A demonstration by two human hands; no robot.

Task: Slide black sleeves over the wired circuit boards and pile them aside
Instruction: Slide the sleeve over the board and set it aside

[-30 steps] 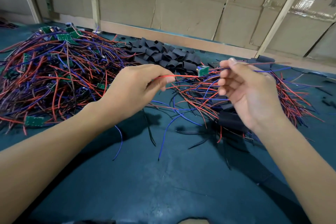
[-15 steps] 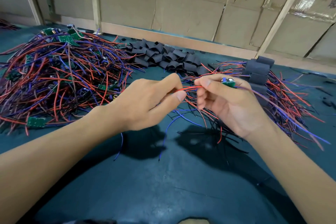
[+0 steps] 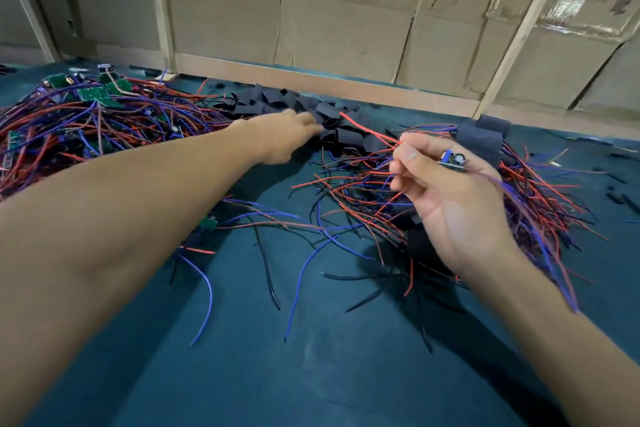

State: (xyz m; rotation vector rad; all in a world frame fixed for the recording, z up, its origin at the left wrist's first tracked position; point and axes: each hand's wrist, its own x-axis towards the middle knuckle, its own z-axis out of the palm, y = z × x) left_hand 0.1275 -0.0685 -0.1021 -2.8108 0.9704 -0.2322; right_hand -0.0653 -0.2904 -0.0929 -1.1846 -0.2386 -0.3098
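Left hand (image 3: 294, 130) let go of the wires, now reaching open-fingered into black sleeves (image 3: 311, 111); right hand (image 3: 446, 191) grip holds circuit board (image 3: 452, 160). Sleeving next.

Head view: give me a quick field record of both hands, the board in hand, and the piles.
left hand: reaching to the loose black sleeves, grip blurred
right hand: pinching a wired circuit board, no sleeve on it
unsleeved boards pile: far left on the green table
sleeved pile: behind the right hand
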